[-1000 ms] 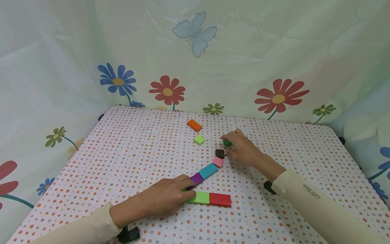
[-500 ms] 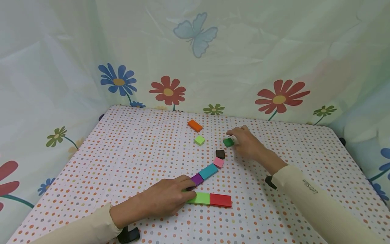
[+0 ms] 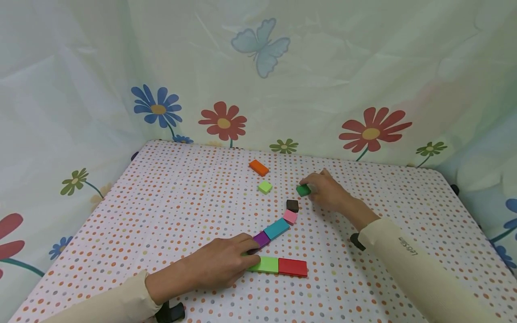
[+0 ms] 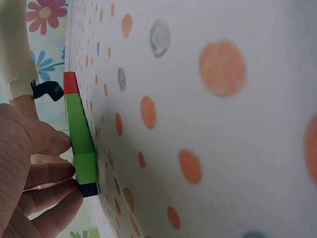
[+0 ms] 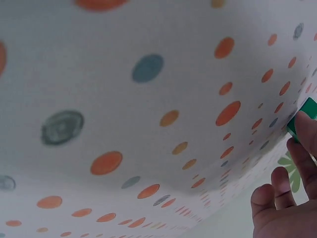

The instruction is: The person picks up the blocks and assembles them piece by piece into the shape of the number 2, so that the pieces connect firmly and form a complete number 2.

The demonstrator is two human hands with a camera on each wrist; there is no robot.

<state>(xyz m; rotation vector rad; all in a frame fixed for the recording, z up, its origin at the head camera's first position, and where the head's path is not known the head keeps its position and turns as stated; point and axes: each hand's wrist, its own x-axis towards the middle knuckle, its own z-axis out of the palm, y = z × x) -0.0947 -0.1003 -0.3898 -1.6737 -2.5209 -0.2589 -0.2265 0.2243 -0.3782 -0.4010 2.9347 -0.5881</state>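
Observation:
My right hand (image 3: 327, 190) pinches a dark green block (image 3: 304, 190) between thumb and index finger, beyond the curved row. In the right wrist view its other fingers (image 5: 281, 186) curl loosely beside the block. My left hand (image 3: 224, 260) curves over the near bend, with thumb and fingertips against a light green block (image 4: 85, 166) and the dark block (image 4: 88, 189) at its end. From there run a light green block (image 3: 268, 264) and a red block (image 3: 292, 267); the other branch has purple (image 3: 261, 239), turquoise (image 3: 277, 229), pink (image 3: 290, 217) and dark brown (image 3: 292, 206) blocks. The hand hides the bend from above.
A small light green block (image 3: 265, 187) and an orange block (image 3: 259, 168) lie apart toward the back of the table. Polka-dot cloth (image 3: 181, 197) covers the table. A flowered curtain (image 3: 315, 89) hangs behind it and at both sides.
My right index finger lifts off the dark green block half a second ago, baring it, then comes back down onto it. My left hand and the row stay in place.

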